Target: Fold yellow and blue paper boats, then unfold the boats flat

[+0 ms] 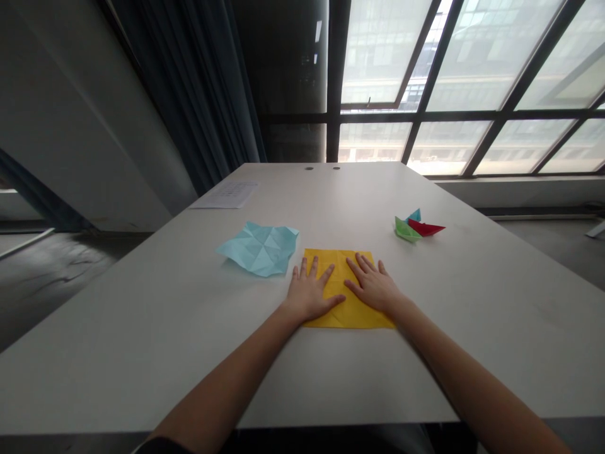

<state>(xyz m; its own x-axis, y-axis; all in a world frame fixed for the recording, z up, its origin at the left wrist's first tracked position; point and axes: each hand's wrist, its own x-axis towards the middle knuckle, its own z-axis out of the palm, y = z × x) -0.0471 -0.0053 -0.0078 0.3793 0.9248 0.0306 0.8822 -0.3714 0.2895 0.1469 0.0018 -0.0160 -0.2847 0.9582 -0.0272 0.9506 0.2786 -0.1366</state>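
A yellow sheet of paper (350, 313) lies flat on the white table, with faint crease lines across it. My left hand (312, 291) rests palm down on its left side, fingers spread. On the right side of the sheet my right hand (373, 284) is laid flat too, its fingers apart and its thumb pointing inward. Both thumbs lie near the middle of the sheet, apart from each other. Beyond my left hand is a light blue sheet of paper (262, 248), creased and slightly raised at its edges.
Folded paper boats stand to the right: a green one (406, 231), a red one (425, 227) and a blue one (414, 215), close together. A printed white sheet (227, 195) lies at the table's far left edge. The white table (142, 340) ends near my body.
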